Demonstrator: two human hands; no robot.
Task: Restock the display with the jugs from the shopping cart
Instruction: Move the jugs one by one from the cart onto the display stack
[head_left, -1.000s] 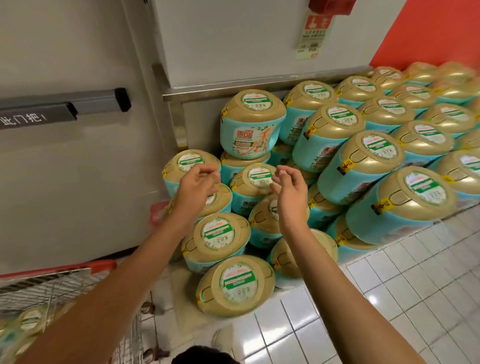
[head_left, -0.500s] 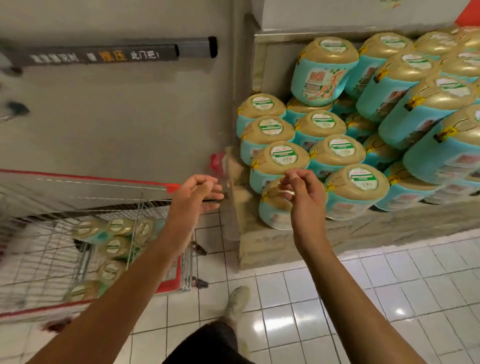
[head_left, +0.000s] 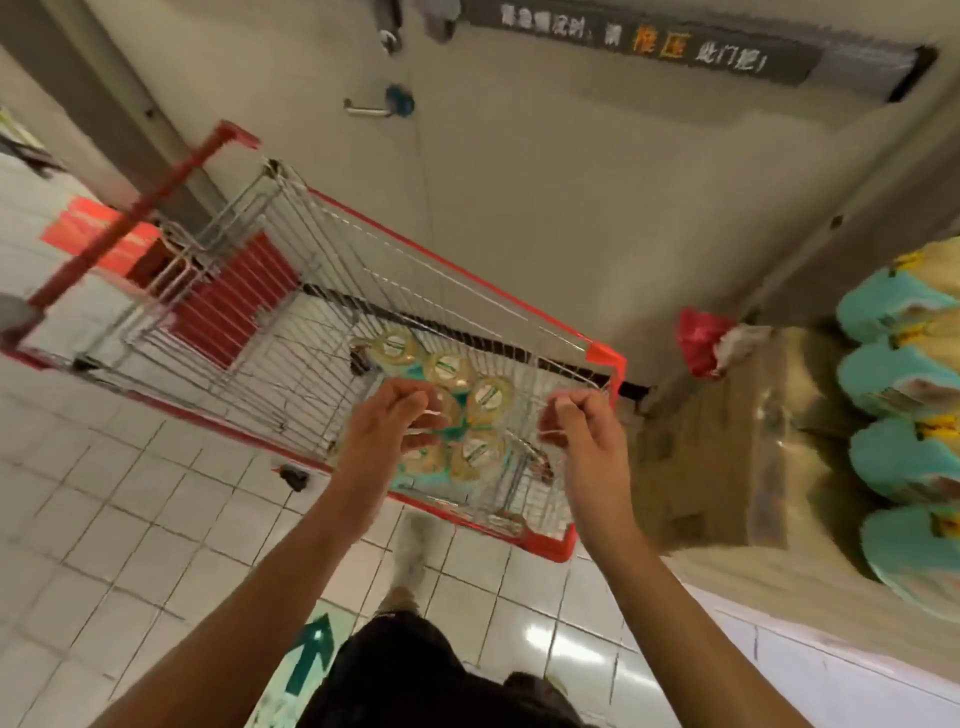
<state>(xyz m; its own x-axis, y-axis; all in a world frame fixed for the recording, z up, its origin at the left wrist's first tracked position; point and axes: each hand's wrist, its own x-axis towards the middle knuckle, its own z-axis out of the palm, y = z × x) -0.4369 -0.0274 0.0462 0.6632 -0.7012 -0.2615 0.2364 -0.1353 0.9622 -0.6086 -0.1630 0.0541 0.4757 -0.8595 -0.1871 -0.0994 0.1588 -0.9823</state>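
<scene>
Grips curled, empty: left hand (head_left: 387, 422) and right hand (head_left: 581, 422) reach forward above jugs (head_left: 489, 399) in the shopping cart (head_left: 605, 358).

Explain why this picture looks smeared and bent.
Head view: motion blur smears the shopping cart and the stacked jugs at right; the wide lens skews the push bar; white glare spots sit on the floor tiles.
</scene>
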